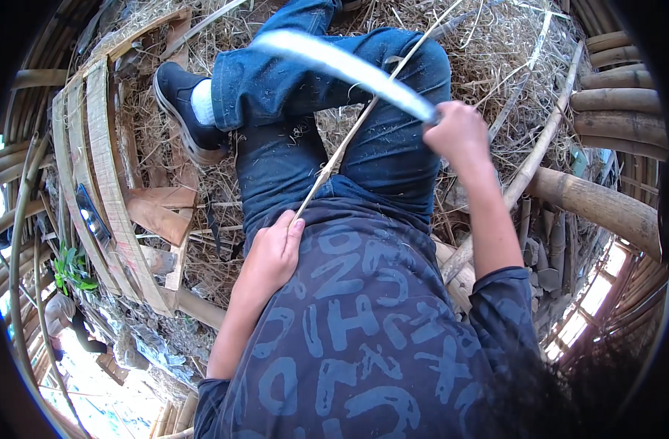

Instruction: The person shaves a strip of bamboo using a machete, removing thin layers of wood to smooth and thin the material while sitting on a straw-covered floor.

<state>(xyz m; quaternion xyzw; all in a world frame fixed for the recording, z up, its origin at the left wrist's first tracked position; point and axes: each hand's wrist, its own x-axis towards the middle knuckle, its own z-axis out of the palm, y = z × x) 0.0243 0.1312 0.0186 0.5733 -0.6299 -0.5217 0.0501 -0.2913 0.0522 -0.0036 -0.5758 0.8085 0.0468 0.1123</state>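
My right hand [457, 135] is closed around the handle of a long machete [342, 72]. Its bright, slightly curved blade, smeared by motion, reaches left above my jeans [393, 146]. With my left hand [272, 252], I pinch the near end of a thin bamboo strip [342, 150] against my waist. From there the strip slants up and right between my legs and over the right knee. In this view the blade crosses the strip; whether they touch, I cannot tell. Wood bits dot my jeans.
Dry straw [510, 73] covers the ground. At left stands a wooden slatted frame [99, 161] with a dark shiny object [93, 214] on it. A long bamboo pole [547, 135] and a thick one [598, 208] lie at right. Another person [60, 314] is at lower left.
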